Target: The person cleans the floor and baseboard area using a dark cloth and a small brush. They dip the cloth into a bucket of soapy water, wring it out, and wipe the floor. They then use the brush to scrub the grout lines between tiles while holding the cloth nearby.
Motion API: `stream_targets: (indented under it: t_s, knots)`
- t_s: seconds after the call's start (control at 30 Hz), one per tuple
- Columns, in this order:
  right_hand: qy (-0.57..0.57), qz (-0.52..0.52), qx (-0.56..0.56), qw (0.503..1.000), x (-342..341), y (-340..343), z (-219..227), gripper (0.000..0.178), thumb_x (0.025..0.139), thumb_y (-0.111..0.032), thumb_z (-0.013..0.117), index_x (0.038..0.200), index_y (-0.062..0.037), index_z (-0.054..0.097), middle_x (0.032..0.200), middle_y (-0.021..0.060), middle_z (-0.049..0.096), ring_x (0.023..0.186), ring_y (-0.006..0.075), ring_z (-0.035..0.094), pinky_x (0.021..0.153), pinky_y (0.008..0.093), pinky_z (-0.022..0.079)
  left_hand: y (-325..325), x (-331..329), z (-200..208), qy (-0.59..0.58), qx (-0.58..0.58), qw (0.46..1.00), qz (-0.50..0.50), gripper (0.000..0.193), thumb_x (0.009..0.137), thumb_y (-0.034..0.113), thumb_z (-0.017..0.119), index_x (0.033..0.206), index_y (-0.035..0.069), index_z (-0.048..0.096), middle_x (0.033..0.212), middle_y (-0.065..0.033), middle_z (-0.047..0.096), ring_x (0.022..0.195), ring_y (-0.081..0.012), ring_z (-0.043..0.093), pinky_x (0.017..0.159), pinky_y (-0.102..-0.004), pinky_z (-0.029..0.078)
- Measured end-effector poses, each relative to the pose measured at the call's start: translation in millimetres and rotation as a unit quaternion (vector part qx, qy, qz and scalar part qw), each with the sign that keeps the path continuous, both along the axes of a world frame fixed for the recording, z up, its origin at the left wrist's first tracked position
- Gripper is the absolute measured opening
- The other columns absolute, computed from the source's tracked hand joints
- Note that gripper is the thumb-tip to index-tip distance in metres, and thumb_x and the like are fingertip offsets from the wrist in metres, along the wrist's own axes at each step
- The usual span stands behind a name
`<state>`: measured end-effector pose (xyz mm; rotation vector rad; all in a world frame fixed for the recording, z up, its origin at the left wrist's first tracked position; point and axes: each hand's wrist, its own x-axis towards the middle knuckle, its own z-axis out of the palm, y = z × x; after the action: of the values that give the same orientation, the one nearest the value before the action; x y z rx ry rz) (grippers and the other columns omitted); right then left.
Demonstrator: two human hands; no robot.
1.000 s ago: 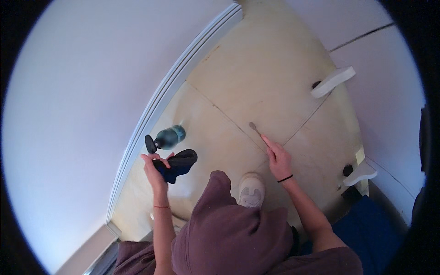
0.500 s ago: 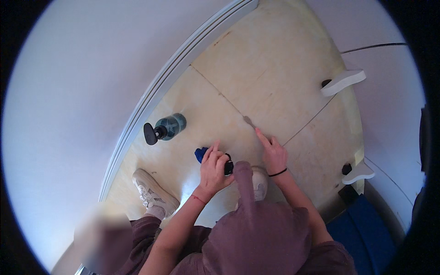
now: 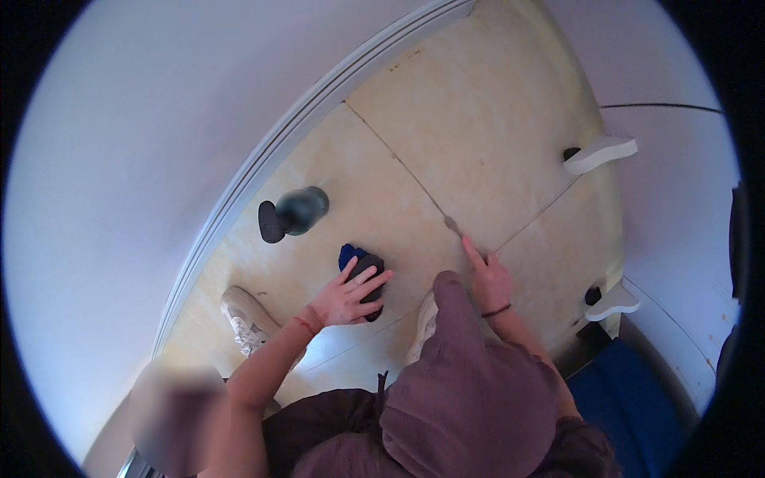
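Note:
My right hand point(image 3: 491, 283) is closed round a thin tool with a small, flat grey blade, a small spatula point(image 3: 453, 225) by its look. The index finger stretches along it, and the blade lies on the dark seam point(image 3: 411, 174) between floor tiles. My left hand point(image 3: 347, 301) rests palm down with spread fingers across a dark oblong thing point(image 3: 371, 267), whose kind I cannot make out. Beside that thing lies a crumpled blue cloth point(image 3: 349, 255). Farther left, a blue-green pump bottle point(image 3: 304, 210) with a black pump head is on the floor.
A white ridged track point(image 3: 303, 111) curves along the left wall. On the right stand white furniture feet point(image 3: 602, 154) with black pads. A dark blue flat thing point(image 3: 621, 398) lies at lower right. My shoes point(image 3: 247, 319) and raised knee are close to my hands.
My left hand has spread its fingers over the dark thing, which now shows more fully beside the blue cloth. The spatula's blade still touches the seam as the view shifts slightly.

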<state>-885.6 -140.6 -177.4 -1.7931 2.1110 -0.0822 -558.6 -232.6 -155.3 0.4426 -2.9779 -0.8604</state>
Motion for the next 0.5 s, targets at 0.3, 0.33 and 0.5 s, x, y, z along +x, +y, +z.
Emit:
stream_targets:
  t_s: [0.3,0.33,0.5]
  knots:
    - [0.023,0.011,-0.024,0.999,15,-45,-3,0.072,0.08,-0.001,0.056,0.142,-0.0374,0.047,0.074,0.0085,0.05,0.053,0.0293,0.056,0.047,0.0412,0.048,10,-3,-29,-0.007,0.001,0.998,0.061,0.08,0.055,0.032,0.082,0.132,0.031,0.056,0.153,-0.0096,0.034,0.135,-0.0404,0.034,0.113,-0.0574,0.028]
    - [0.029,0.01,-0.015,0.999,10,-28,-2,0.072,0.08,-0.002,0.055,0.142,-0.0375,0.046,0.075,0.0086,0.052,0.054,0.0293,0.057,0.047,0.0415,0.048,8,1,-30,-0.013,0.027,0.997,0.075,0.089,0.054,0.03,0.083,0.137,0.032,0.05,0.154,-0.0108,0.031,0.132,-0.0408,0.037,0.112,-0.0566,0.03]
    - [0.029,0.007,0.028,0.999,-3,-3,9,0.07,0.081,-0.004,0.057,0.141,-0.0379,0.046,0.077,0.009,0.054,0.056,0.0288,0.059,0.048,0.0417,0.048,-2,-19,-28,0.045,0.016,0.981,0.186,0.087,0.051,0.017,0.083,0.131,0.032,0.054,0.145,-0.0185,0.037,0.124,-0.0501,0.043,0.102,-0.0556,0.043]
